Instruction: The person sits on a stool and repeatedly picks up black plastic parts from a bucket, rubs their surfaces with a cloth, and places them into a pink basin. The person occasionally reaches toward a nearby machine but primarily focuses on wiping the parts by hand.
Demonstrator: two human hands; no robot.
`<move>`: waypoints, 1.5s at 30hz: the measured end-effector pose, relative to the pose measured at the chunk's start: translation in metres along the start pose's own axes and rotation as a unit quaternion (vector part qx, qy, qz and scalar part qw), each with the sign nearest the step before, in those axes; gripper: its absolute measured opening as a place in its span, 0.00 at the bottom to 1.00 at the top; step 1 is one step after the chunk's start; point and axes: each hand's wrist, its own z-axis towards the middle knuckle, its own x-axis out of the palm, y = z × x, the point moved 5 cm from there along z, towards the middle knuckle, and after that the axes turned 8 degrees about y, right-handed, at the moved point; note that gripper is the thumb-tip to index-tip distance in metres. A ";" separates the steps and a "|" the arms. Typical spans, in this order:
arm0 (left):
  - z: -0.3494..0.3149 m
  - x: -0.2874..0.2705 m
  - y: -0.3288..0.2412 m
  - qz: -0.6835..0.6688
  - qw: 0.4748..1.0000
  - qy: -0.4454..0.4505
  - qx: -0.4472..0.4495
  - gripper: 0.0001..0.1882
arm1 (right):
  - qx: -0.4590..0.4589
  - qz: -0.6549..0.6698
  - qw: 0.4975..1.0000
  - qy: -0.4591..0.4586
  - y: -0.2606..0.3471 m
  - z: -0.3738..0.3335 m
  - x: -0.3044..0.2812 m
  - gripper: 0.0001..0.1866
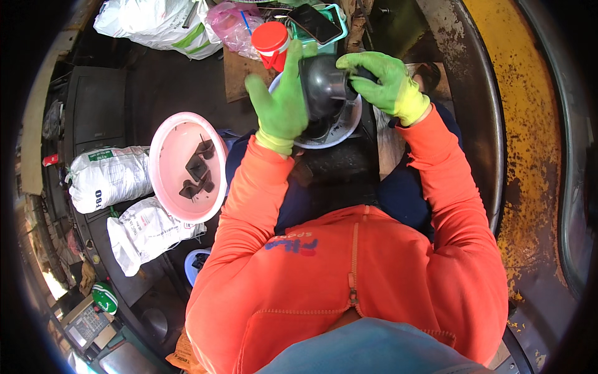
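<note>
A glossy black rounded piece (321, 87) with a narrower neck, perhaps a pipe fitting, is held over a white basin (354, 118). My right hand (385, 84), in a green and yellow glove, curls its fingers around the dark neck end at the piece's right. On the other side is my left hand (281, 106), gloved alike, with thumb and fingers spread. Its palm edge is against or very close to the black piece; I cannot tell whether they touch. More dark material lies in the basin below, partly hidden by the piece.
A pink basin (163, 187) with several dark angular pieces (197, 167) stands at left. White sacks (112, 177) lie beyond it. At the top are a red-lidded container (270, 37), a phone (314, 23) on a teal basket and a pink plastic bag (233, 28). A rusty yellow metal edge (529, 156) runs along the right.
</note>
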 end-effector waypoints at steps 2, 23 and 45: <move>-0.001 -0.014 0.015 -0.195 0.971 -0.072 -0.115 0.51 | -0.053 -0.099 0.993 0.033 0.005 0.000 0.004 0.17; 0.004 -0.024 -0.008 -0.198 0.979 -0.040 -0.003 0.39 | -0.031 -0.073 0.997 0.026 0.002 -0.005 0.031 0.14; -0.003 -0.017 -0.036 0.016 0.988 0.001 0.153 0.40 | 0.145 0.259 0.955 0.020 0.010 -0.020 0.070 0.15</move>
